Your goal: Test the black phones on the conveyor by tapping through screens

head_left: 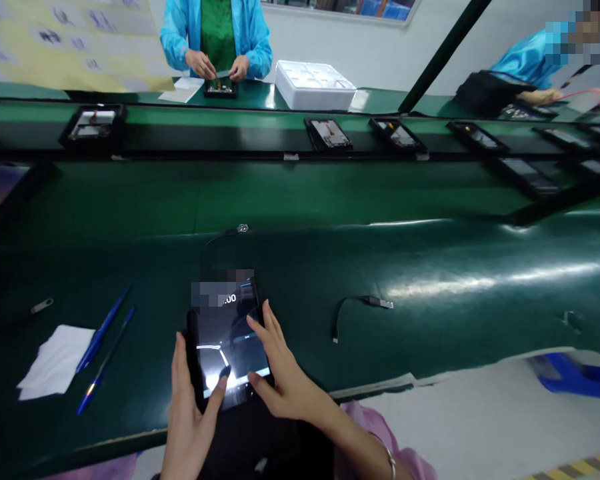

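My left hand (190, 417) grips the left edge of a black tablet (227, 347), its thumb lying on the lit screen. My right hand (280, 373) rests on the tablet's lower right, fingers spread and touching the glass. Part of the screen is blurred out, and a digital readout shows beside that patch. Just beyond the tablet lies a short black cable (225, 237) with a metal connector. To the right of my right hand is a similar cable (363, 303). Left of the tablet are two blue pens (103, 330), a white paper sheet (55, 363) and a small metal USB plug (41, 305).
A green mat (430, 320) covers the bench, its front edge close to my body. Beyond it, a conveyor carries several open devices in black trays. Across it, a person in a blue jacket (217, 40) works beside a white foam box (315, 85). Another person sits far right.
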The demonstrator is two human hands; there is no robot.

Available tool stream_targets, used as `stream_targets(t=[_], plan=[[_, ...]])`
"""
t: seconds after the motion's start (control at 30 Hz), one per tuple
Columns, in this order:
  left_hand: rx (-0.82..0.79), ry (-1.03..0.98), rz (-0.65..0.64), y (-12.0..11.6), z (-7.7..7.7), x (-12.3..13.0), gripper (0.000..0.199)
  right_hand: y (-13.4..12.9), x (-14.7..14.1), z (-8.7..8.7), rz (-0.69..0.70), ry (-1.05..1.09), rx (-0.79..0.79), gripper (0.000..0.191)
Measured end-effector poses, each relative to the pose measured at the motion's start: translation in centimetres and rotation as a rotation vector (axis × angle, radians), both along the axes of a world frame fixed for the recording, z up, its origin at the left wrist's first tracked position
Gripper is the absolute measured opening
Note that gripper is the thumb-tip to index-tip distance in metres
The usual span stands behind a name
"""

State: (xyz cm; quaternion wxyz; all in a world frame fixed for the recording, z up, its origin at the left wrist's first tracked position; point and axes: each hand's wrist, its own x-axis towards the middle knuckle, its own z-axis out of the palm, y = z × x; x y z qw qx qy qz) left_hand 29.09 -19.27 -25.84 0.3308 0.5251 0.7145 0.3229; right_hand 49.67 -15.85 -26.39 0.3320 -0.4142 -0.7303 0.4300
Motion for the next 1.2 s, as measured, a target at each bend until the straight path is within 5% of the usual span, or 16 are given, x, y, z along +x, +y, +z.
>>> stream_targets(t=[1.0, 1.2], plan=[[-0.001, -0.026, 0.001, 0.0, 0.1, -0.1, 0.088, 0.0, 0.1, 0.0, -0.002, 0.018, -0.008, 0.091], [-0.033, -0.036, -0.048, -1.0, -0.4, -0.4, 0.098, 0.6, -0.2, 0.3, -0.212, 0.066, -0.067, 0.073]])
